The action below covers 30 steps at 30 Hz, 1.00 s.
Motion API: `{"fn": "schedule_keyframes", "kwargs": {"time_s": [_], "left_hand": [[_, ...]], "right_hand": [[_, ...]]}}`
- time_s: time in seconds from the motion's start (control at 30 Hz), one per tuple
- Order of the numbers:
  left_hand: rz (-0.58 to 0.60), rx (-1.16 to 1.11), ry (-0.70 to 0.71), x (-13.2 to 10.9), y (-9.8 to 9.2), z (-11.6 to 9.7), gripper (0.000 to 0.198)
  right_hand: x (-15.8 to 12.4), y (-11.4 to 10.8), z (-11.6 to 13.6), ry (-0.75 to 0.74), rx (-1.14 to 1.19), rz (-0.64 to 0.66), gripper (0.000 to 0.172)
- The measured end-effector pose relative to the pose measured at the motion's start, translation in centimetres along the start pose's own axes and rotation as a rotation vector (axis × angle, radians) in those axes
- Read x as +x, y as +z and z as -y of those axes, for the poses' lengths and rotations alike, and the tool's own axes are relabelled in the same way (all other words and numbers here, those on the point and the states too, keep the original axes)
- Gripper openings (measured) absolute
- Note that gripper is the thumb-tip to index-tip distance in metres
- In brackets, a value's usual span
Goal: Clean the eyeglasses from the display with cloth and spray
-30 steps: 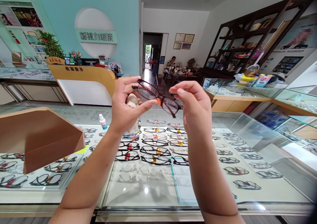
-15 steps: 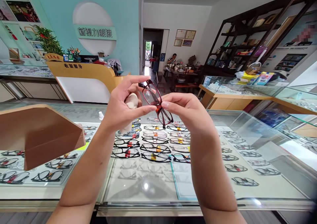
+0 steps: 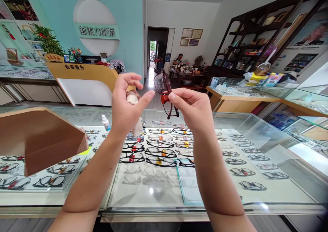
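Pinched between the thumb and fingers of my right hand (image 3: 196, 109) is a pair of dark red eyeglasses (image 3: 163, 84), tilted nearly on end, with an orange tag near the bridge. My left hand (image 3: 125, 103) is just left of the glasses, apart from them, its thumb and upper fingers spread. A crumpled whitish cloth (image 3: 132, 98) is tucked in that palm under the lower fingers, and its end hangs below the hand. Both hands are above a glass display case (image 3: 143, 201) with rows of eyeglasses (image 3: 161, 152) inside.
A brown cardboard piece (image 3: 51, 139) is at the left above the case. Behind it stands a small white spray bottle (image 3: 105, 123). A cashier counter (image 3: 84, 91) is farther back. A person (image 3: 178, 60) sits at a cluttered table (image 3: 188, 74). More glass cases (image 3: 238, 94) stand at the right.
My left hand has let go of the glasses and moved slightly left, keeping the cloth. The right hand still holds the glasses, which have turned more upright.
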<state>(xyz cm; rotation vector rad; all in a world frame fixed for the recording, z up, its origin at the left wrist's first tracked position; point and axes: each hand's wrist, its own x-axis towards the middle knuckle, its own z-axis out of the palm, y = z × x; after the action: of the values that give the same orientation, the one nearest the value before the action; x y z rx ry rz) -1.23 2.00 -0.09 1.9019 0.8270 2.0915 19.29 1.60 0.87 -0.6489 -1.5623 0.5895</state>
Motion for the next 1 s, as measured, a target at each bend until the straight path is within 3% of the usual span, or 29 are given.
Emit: {"fn": "schedule_keyframes", "kwargs": {"time_s": [0.07,0.2,0.4,0.53,0.7,1.0], "left_hand": [[-0.001,0.061,-0.061,-0.4,0.7,-0.6,0.029],[0.175,0.011,-0.222,-1.1,1.8,-1.6,0.034],[0.094,-0.103,-0.377,-0.9,1.9,-1.1,0.037],[0.059,-0.109,-0.373,-0.6,1.7,-0.6,0.035],[0.058,-0.09,-0.317,-0.4,1.6,0.0,0.026],[0.173,-0.16,-0.305,0.1,0.5,0.9,0.027]], "right_hand": [[-0.2,0.5,-0.2,-0.122,-0.143,-0.07,0.011],[-0.8,1.5,-0.4,-0.375,-0.445,-0.158,0.011],[-1.4,2.1,-0.2,-0.473,-0.627,-0.012,0.026],[-1.4,2.2,-0.1,-0.396,-0.462,0.012,0.021],[-1.0,1.7,0.2,-0.094,-0.101,-0.007,0.009],[0.3,0.2,-0.2,0.121,0.104,0.21,0.037]]}}
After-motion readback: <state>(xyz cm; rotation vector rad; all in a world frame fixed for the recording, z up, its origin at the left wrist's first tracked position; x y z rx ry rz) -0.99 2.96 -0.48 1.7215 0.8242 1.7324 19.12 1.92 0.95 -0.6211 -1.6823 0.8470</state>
